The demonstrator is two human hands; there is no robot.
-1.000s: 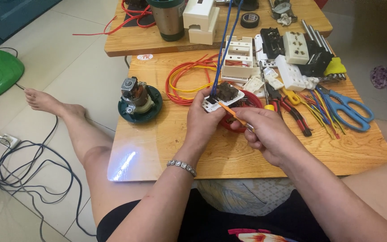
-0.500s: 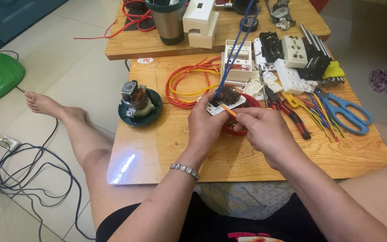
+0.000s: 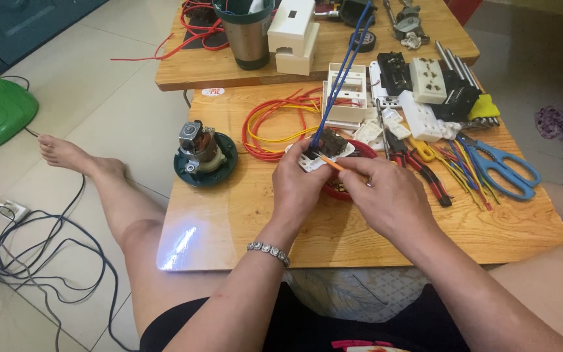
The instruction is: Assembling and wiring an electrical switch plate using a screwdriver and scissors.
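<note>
- The left hand [image 3: 304, 186] holds a small white socket part [image 3: 324, 151] just above the wooden tabletop [image 3: 242, 215]. Its fingers are wrapped around the part.
- Two blue wires [image 3: 340, 75] go up from the socket part and stand tall over the tabletop.
- The right hand [image 3: 386, 199] pinches a thin orange screwdriver [image 3: 329, 162]. Its fingers are close together on the tool, and the tip touches the socket part.
- A red round thing [image 3: 339, 190] lies right under the hands; most of it is hidden.
- A coil of red and yellow wires [image 3: 275, 124] lies just beside the socket part, on its far left side.
- A small motor on a dark green base [image 3: 204, 156] sits near the left edge of the tabletop.
- Blue scissors [image 3: 503, 171] lie on the right side, next to a bunch of coloured wire bits [image 3: 465, 171].
- Pliers with red handles [image 3: 418, 166] lie between the hands and the wire bits.
- White sockets [image 3: 428, 79] and a white box frame [image 3: 350, 91] sit at the far side.
- A metal cup [image 3: 247, 32] stands on the second tabletop behind.
- A silver bracelet [image 3: 268, 251] is on the left wrist.
</note>
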